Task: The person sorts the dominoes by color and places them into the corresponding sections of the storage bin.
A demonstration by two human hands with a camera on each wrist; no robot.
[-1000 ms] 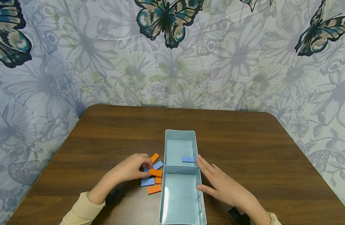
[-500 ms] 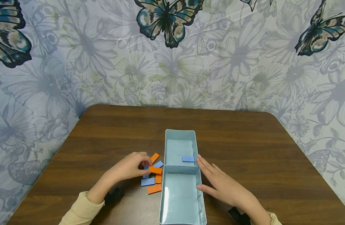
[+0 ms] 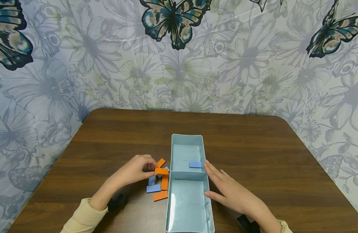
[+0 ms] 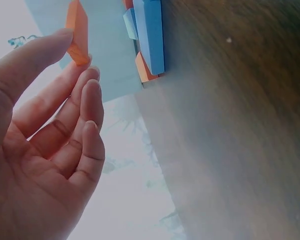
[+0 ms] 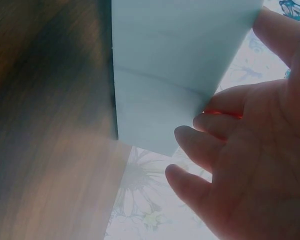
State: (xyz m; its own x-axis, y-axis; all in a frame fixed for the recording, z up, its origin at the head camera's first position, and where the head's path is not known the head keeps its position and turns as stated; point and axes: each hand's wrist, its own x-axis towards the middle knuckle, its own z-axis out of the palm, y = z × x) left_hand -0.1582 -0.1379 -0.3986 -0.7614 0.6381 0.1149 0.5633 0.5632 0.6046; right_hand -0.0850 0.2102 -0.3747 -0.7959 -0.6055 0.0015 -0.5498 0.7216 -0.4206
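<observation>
Between thumb and fingertips, my left hand (image 3: pixel 135 171) pinches an orange block (image 3: pixel 161 171), lifted above a loose pile; the left wrist view shows the same orange block (image 4: pixel 78 31) tilted at the fingertips. Beneath it lie several orange and blue blocks, among them a blue block (image 3: pixel 153 188) and an orange block (image 3: pixel 160 196). Right of the pile stands a light-blue two-compartment box (image 3: pixel 187 175). One blue block (image 3: pixel 195 165) lies in its far compartment. My right hand (image 3: pixel 233 191) rests against the box's right wall with its fingers extended.
The brown wooden table (image 3: pixel 132 132) extends around the box on all sides. Behind it hangs a flowered backdrop (image 3: pixel 179 74) with butterflies. The pile sits close against the box's left wall.
My left hand has risen slightly and moved away from me with the orange block, uncovering more of the orange block below. The right hand and the box have stayed still.
</observation>
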